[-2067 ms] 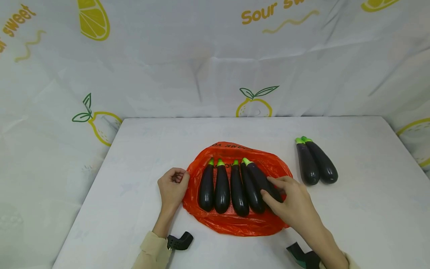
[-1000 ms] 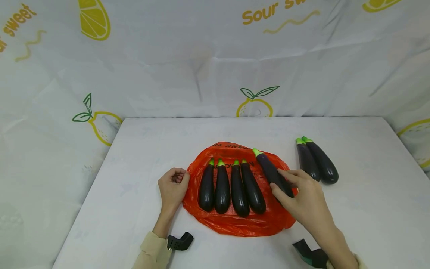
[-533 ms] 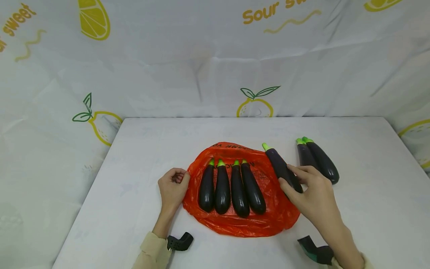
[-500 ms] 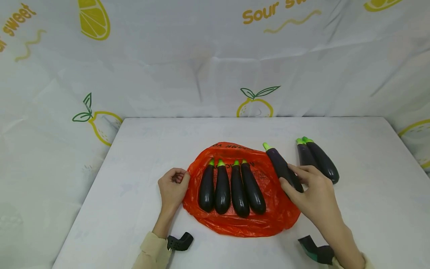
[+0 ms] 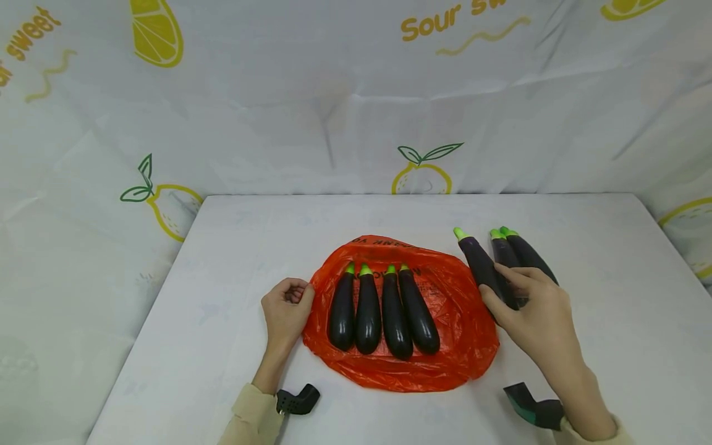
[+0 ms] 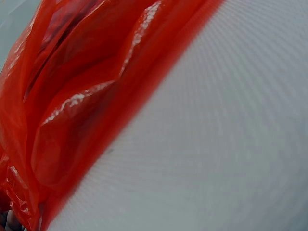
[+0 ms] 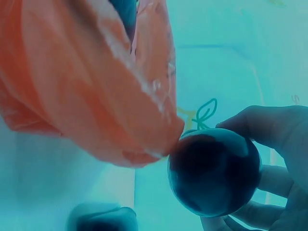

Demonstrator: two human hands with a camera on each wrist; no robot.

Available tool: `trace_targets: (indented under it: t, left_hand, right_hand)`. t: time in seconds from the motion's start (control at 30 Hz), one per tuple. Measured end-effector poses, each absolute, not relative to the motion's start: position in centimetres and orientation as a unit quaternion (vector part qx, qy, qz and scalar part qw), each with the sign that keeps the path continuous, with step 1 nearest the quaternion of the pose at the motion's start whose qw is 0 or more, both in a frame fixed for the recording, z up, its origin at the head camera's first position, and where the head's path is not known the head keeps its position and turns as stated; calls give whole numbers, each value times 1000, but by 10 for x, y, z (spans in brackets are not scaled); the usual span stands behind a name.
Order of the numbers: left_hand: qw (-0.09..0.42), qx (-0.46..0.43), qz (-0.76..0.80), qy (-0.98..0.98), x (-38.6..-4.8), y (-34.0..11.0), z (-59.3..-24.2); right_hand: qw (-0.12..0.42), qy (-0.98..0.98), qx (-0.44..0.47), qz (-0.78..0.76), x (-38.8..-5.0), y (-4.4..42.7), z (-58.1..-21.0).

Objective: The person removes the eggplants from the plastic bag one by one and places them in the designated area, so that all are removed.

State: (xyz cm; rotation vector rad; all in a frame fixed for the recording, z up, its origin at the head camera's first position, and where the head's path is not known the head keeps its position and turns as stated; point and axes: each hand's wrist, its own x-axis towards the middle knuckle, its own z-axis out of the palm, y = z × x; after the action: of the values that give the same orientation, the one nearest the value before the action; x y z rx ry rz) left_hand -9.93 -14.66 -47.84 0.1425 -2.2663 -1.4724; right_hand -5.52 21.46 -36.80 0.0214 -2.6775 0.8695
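Right hand (image 5: 542, 309) has its fingers clamped on one eggplant (image 5: 479, 262), green end toward the counter's (image 5: 233, 247) far side, just by the right rim of the red bag (image 5: 378, 374); can't tell if it touches the rim. Left hand (image 5: 286, 312) has curled fingers pinching the bag's left edge. Four eggplants (image 5: 368, 315) lie side by side in the bag, two more (image 5: 531, 258) on the counter, partly behind the right hand.
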Motion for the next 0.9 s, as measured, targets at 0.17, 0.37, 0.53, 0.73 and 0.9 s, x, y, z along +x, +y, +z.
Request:
trace_targets:
  t: [0.17, 0.37, 0.53, 0.73, 0.9]
  left_hand:
    - [215, 58, -530, -818, -98, -142, -470]
    - [214, 49, -538, -814, -88, -134, -444]
    - [214, 50, -540, -812, -87, -133, -440]
    - [212, 53, -537, -815, -91, -138, -453]
    - [211, 45, -531, -820, -98, -147, -477]
  right_hand:
    - [164, -938, 1, 306, -57, 220, -369]
    - [172, -935, -4, 310, -60, 228, -371]
    - [175, -935, -7, 307, -62, 232, -373]
    - [181, -935, -11, 305, -65, 238, -371]
    - [187, -932, -15, 309, -69, 246, -373]
